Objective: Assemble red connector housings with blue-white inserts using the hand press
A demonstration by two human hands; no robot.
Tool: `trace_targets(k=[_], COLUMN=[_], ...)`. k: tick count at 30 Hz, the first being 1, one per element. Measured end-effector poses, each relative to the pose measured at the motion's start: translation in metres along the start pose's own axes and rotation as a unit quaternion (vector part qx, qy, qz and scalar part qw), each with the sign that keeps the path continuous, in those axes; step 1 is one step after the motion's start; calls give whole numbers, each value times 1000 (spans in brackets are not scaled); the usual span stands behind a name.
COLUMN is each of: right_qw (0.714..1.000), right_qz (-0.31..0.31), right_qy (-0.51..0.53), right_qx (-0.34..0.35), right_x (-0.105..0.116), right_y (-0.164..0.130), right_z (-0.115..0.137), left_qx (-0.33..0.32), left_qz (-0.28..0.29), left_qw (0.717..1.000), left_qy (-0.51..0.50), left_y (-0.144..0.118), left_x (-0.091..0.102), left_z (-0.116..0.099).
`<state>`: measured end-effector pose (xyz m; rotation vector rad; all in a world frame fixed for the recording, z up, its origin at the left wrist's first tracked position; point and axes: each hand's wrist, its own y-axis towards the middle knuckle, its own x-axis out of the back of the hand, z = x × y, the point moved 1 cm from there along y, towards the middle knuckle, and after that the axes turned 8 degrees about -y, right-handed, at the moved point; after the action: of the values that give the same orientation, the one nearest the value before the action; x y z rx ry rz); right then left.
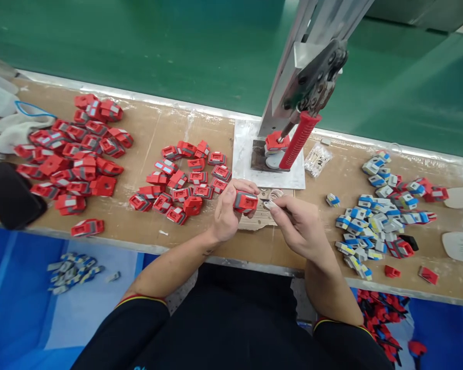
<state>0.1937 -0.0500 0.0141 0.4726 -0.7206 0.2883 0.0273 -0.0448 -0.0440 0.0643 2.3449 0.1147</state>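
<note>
My left hand (227, 211) is wrapped round a red plastic housing (246, 202) with a grey band, held over the front middle of the bench. Just to its right, my right hand (299, 220) pinches a small pale piece (270, 204), too small to name, close to the housing's right end. A thin ring-shaped coil (275, 194) shows behind my right fingertips; whether I hold it I cannot tell. Beyond my hands is a lever clamp (316, 87) with a red handle (300, 141). Its plunger rests on another red housing (277, 141) on the white base plate (245, 164).
Red housings (196, 178) lie in piles left of the plate, and more (83, 172) farther left beside a black phone (10, 195). Blue, white and grey parts (370, 223) are heaped at right. Blue bins (27, 293) stand below the bench edge. A small bag (318, 159) lies near the clamp.
</note>
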Motion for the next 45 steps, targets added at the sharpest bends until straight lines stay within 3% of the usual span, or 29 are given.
trace_targets(k=[9, 16, 20, 27, 36, 45], right_qw=[999, 997, 988, 954, 940, 934], right_qz=[40, 69, 127, 219, 301, 311], right_qy=[25, -17, -86, -201, -161, -173], right_qx=[21, 1, -14, -41, -17, -5], right_x=[-8, -11, -12, -24, -29, -36], right_y=[3, 2, -3, -12, -10, -8], right_z=[4, 5, 5, 9, 21, 32], left_qx=[-27, -57, -84, -139, -165, -148], left_qz=[9, 6, -1, -74, -159, -169], left_qw=[999, 995, 988, 971, 960, 968], left_qy=[21, 86, 128, 179, 162, 108], left_y=[-2, -6, -8, -12, -18, -18], left_x=[0, 1, 1, -4, -11, -12], left_z=[0, 1, 1, 1, -2, 0])
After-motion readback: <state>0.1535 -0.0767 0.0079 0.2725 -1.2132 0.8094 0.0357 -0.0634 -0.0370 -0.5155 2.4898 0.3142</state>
